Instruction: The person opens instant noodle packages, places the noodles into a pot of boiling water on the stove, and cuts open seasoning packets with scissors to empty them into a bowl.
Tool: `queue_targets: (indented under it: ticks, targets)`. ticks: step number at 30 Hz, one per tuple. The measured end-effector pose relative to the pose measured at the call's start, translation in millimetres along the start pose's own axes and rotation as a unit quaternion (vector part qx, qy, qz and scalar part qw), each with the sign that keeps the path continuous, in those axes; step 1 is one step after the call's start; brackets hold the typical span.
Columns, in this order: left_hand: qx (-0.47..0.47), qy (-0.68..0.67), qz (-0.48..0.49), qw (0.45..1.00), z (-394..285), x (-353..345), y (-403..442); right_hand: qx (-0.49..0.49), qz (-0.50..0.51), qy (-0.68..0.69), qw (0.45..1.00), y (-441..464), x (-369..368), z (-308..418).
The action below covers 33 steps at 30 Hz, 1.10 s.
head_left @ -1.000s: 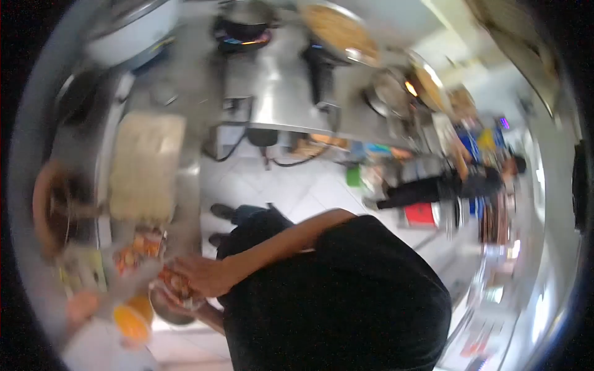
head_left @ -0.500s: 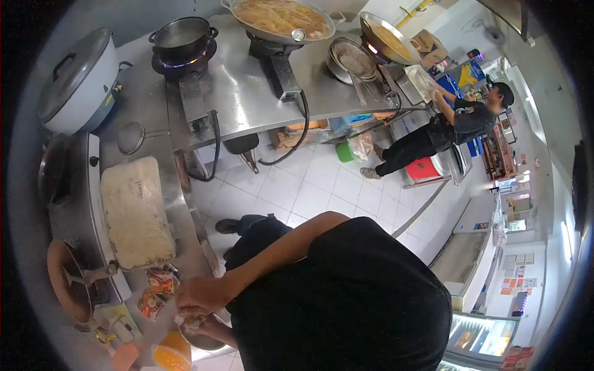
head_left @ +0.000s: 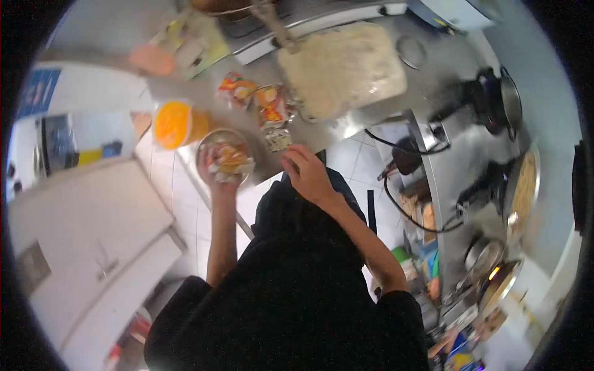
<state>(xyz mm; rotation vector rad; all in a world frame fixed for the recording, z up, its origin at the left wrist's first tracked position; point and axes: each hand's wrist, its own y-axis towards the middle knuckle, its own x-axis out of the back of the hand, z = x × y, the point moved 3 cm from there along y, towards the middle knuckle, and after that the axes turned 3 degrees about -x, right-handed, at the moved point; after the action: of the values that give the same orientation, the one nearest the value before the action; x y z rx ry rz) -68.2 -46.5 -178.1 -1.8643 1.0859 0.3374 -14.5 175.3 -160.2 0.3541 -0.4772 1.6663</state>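
Note:
My left hand (head_left: 218, 176) is closed around a crumpled packet (head_left: 229, 157), pale with red and orange patches. It is over a round metal bowl (head_left: 247, 143) at the counter's near edge; blur hides whether it touches the bowl. My right hand (head_left: 307, 175) hovers by the same edge, fingers bent and apart, with nothing visible in it. Just beyond it lie a red and yellow packet (head_left: 272, 105) with a silvery end (head_left: 278, 140) and a second such packet (head_left: 236, 89). Left of the bowl stands a tub of something orange (head_left: 172, 125).
A large whitish slab (head_left: 343, 71) covers much of the counter behind the packets. A round strainer (head_left: 411, 52) lies beside it. On the right, a dark pot (head_left: 510, 102) and a wide pan (head_left: 525, 191) sit on burners with hoses. A white cabinet (head_left: 93, 229) stands at left.
My view has swung round toward the counter with the packets. My hands, together before, are now apart: the left has the crumpled packet at the bowl, the right is off to its right.

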Motion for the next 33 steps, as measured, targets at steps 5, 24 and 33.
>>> queue_targets:
  ticks: [5,24,33]
  targets:
    - [0.074,-0.066,-0.003,0.995,30.9,-7.8,-14.5,0.155,0.003,-0.009,0.988,-3.0,5.9,69.6]
    - [0.118,-0.054,-0.023,0.991,57.7,-12.0,-18.0,0.086,-0.071,-0.108,0.988,12.3,-3.6,53.1]
    - [0.123,0.065,0.054,0.989,48.6,-17.6,-18.3,0.173,-0.019,-0.258,0.950,32.4,-18.2,32.5]
